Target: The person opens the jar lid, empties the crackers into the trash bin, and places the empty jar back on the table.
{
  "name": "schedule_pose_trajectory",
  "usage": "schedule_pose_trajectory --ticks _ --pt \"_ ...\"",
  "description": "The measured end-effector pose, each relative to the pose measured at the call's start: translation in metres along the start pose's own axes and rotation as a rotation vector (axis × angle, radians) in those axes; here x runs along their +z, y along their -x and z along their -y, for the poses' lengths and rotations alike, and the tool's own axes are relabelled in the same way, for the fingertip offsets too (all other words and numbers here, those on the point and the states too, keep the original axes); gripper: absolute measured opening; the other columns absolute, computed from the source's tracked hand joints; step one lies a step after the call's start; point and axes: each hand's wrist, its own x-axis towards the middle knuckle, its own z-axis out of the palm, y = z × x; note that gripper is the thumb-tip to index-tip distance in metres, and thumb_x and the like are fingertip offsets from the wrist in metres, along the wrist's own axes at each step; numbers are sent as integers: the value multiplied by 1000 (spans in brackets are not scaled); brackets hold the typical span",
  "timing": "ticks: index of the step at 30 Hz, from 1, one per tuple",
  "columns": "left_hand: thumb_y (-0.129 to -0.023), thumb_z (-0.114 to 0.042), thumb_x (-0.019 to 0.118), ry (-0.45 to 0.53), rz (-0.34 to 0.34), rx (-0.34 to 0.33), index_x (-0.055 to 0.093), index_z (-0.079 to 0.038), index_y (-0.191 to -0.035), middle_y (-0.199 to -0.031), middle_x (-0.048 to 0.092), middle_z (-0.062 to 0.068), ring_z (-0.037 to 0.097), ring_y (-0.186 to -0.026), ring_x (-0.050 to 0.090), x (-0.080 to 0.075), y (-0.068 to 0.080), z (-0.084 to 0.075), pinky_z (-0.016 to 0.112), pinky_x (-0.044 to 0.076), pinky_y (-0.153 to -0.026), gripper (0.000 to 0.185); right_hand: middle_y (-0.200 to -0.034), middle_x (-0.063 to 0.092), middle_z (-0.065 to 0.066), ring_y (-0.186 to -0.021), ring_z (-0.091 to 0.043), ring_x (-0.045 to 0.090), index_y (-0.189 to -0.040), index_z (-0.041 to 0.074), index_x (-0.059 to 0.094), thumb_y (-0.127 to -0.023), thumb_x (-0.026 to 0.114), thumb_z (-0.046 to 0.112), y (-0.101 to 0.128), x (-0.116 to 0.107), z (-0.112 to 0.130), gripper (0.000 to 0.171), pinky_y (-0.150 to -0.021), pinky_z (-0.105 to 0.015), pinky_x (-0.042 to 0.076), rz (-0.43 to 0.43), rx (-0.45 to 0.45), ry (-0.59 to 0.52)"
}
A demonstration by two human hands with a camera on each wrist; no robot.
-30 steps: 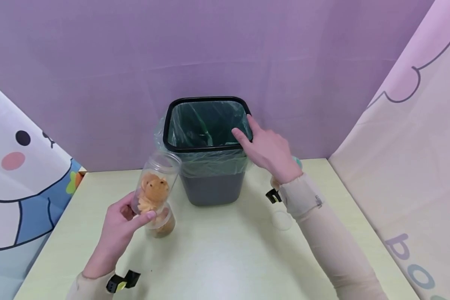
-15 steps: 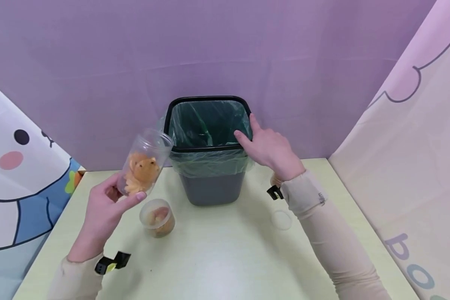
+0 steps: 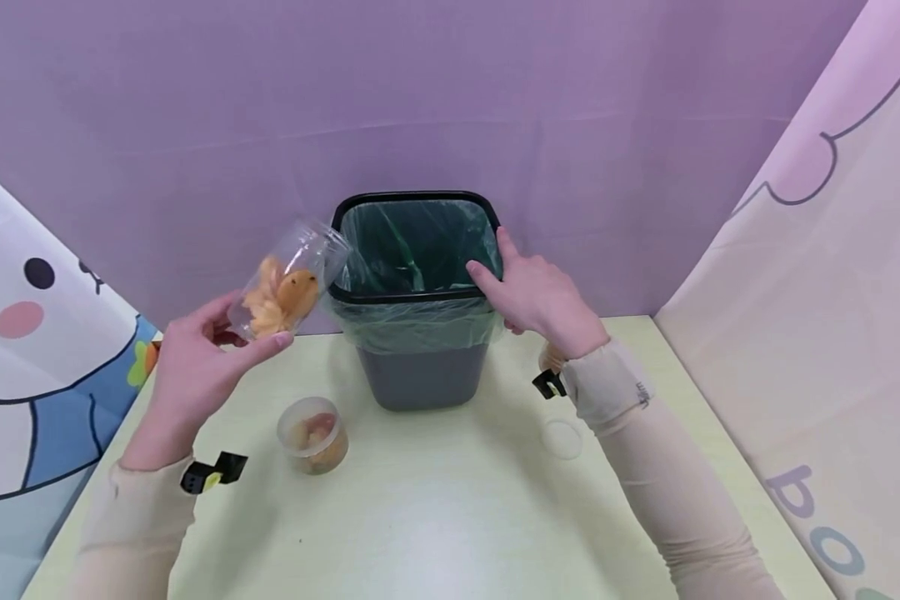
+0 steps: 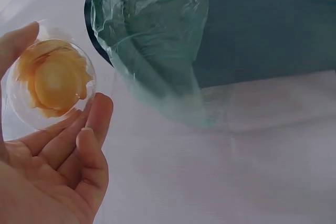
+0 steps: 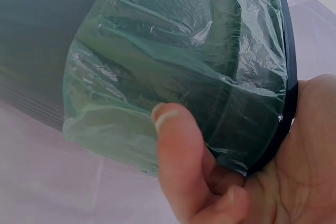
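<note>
My left hand point(image 3: 195, 358) grips a clear plastic jar point(image 3: 288, 279) with orange food inside, tilted with its open mouth toward the left rim of the bin. In the left wrist view the jar point(image 4: 50, 82) shows its round bottom between thumb and fingers of my left hand point(image 4: 52, 156). A dark grey bin point(image 3: 420, 292) with a black rim and a green plastic liner stands at the back of the table. My right hand point(image 3: 536, 296) holds the bin's right rim; in the right wrist view the thumb of my right hand point(image 5: 210, 177) lies over the liner point(image 5: 173, 66) and the rim.
A small clear cup point(image 3: 313, 433) with orange food stands on the pale green table point(image 3: 435, 517) in front of the bin's left side. A clear round lid point(image 3: 562, 439) lies to the right. Purple and patterned cloth walls enclose the table on three sides.
My left hand has lifted the jar from above the small cup up and back to the bin's left rim, tipping it further over. The right hand has stayed on the rim.
</note>
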Motion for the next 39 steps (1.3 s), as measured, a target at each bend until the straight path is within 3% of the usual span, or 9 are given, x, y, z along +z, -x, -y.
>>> schedule_pose_trajectory --ticks 8,17,22,25,32,39 --pt "-80 -50 80 -122 15 39 55 -11 -142 -102 59 8 23 -87 55 -2 -22 -13 22 47 -61 77 -62 66 -4 -58 -20 64 -158 26 -11 -91 23 80 -2 1 1 93 -65 -40 47 -7 -6 6" --pt "-77 -51 82 -183 15 124 60 -12 -135 -103 66 7 25 -91 60 -4 -41 -20 22 47 -62 73 -61 66 -3 -57 -19 64 -159 27 -10 -93 25 78 -3 3 0 90 -64 -40 47 -20 -1 4" --pt "-74 -52 84 -237 -2 166 63 -10 -131 -105 69 10 30 -96 63 -6 -50 -23 35 48 -68 74 -62 66 -3 -57 -19 64 -159 27 -9 -92 25 78 -5 4 -1 91 -64 -40 47 -29 -8 1" --pt "-74 -52 84 -268 -8 191 64 -11 -128 -105 70 11 31 -98 63 -7 -54 -25 42 47 -71 71 -62 66 -3 -56 -19 64 -159 26 -9 -91 24 79 -5 5 -2 92 -63 -40 47 -31 -16 2" --pt "-75 -55 82 -367 -7 247 64 -13 -127 -105 69 12 32 -98 61 -9 -58 -29 45 43 -69 69 -62 65 -3 -56 -20 64 -159 26 -9 -92 24 79 -5 6 -1 92 -62 -41 48 -34 -18 -1" --pt "-71 -40 88 -490 -38 375 63 -12 -128 -106 70 12 34 -91 62 -14 -61 -38 51 45 -70 68 -62 66 -2 -56 -18 64 -159 25 -8 -93 25 77 -7 7 0 90 -62 -41 47 -43 -18 6"
